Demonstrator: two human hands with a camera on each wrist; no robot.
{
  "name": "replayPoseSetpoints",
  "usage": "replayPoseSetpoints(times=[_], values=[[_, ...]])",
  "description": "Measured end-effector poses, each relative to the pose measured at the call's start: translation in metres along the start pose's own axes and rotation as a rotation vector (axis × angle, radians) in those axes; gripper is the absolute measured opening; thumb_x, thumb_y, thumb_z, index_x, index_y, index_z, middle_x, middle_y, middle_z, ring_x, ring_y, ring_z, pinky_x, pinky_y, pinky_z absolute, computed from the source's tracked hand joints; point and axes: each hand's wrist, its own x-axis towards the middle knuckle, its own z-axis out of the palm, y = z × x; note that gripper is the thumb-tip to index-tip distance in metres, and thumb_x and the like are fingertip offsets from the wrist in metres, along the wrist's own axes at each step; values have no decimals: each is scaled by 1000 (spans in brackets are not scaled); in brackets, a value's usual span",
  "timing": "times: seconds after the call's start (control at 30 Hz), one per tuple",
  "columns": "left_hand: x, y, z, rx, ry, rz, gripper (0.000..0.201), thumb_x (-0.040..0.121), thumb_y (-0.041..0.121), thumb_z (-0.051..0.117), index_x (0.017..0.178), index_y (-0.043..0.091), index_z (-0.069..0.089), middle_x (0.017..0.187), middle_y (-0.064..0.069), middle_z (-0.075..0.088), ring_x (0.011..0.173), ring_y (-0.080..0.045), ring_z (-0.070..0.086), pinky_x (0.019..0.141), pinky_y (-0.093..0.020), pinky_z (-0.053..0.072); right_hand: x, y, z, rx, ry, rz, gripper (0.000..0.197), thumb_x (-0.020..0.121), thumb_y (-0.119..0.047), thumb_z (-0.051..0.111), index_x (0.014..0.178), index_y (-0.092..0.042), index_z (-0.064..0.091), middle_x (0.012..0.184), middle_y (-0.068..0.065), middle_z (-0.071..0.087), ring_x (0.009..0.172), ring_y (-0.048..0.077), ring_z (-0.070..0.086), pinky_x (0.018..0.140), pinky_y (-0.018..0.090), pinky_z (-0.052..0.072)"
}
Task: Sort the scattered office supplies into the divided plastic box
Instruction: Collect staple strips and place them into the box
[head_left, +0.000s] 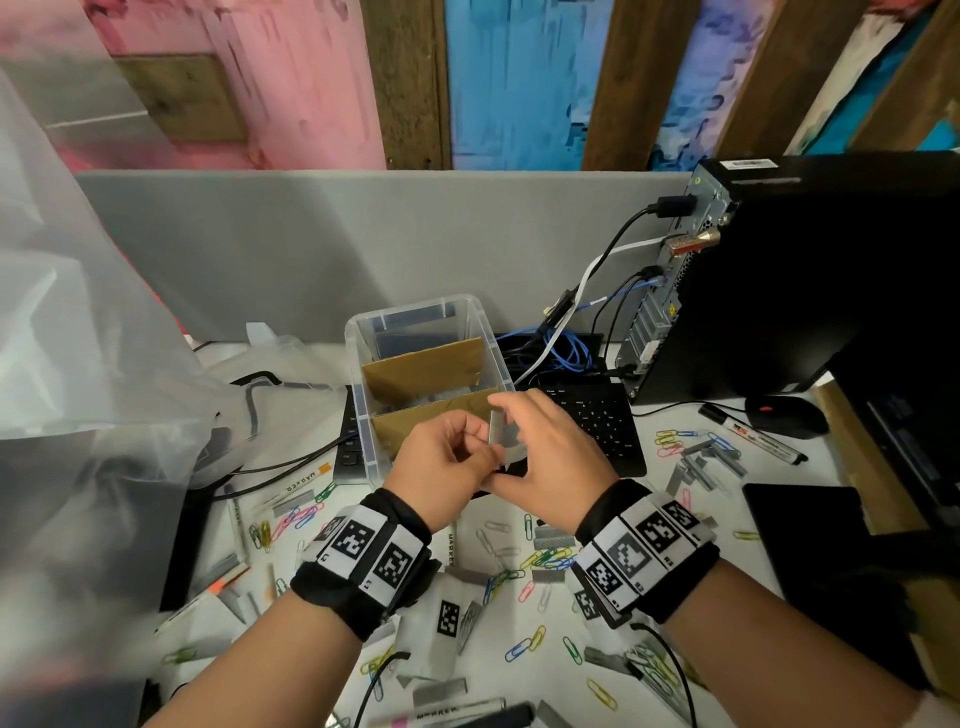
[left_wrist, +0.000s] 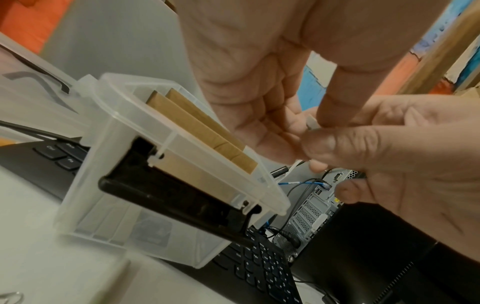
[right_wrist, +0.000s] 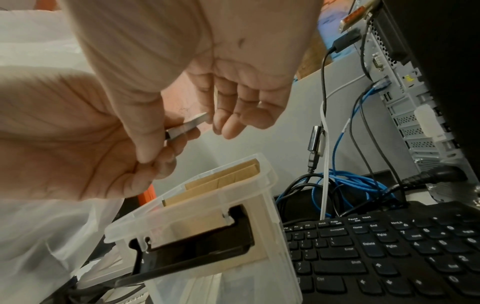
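Staple strip (head_left: 495, 427) pinched between your left hand (head_left: 445, 466) and right hand (head_left: 553, 451), long axis 12-to-6, above near compartment of plastic box (head_left: 363, 395) at 12 o'clock; both hands equally near.

Two hands are seen: a left hand (head_left: 441, 467) and a right hand (head_left: 550, 447). One staple strip (head_left: 496, 428) is held between them. One clear plastic box (head_left: 363, 415) is recorded just beyond the hands, fitted with two cardboard dividers (head_left: 426, 364), giving three compartments. One keyboard (head_left: 597, 415) and one computer tower (head_left: 805, 270) are noted beyond the right hand. Paper clips (head_left: 543, 558), too many to count exactly, are scattered below both hands.
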Motion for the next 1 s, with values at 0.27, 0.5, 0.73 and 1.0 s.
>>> replayPoseSetpoints(times=[0.27,0.5,0.73,1.0], values=[[1,0,-6,16,36,19,8,86,7,67,81,11,61,64,1,61,61,-16,57,69,-41,51,9,-4,-1,-61,43,-77,46,71,-33,69,114,-21,55,111,-8,51,99,13,51,73,32,49],[0,0,-11,39,75,35,18,81,4,71,88,12,56,67,-9,65,61,-20,60,73,-43,52,11,-6,1,-31,36,-93,58,74,-42,61,129,-27,49,115,-8,53,105,15,52,80,37,51],[0,1,-13,209,162,119,42,79,7,69,105,19,39,66,-9,65,60,-23,62,66,-37,54,6,-9,5,54,-55,-136,51,78,-25,58,129,-27,53,112,-4,61,102,15,55,87,36,49],[-1,-1,-35,289,222,160,30,82,33,70,102,26,49,76,7,66,69,-4,62,68,-24,51,19,-11,3,162,-86,-32,37,88,-8,51,122,-20,60,96,-4,61,84,10,58,74,17,47]])
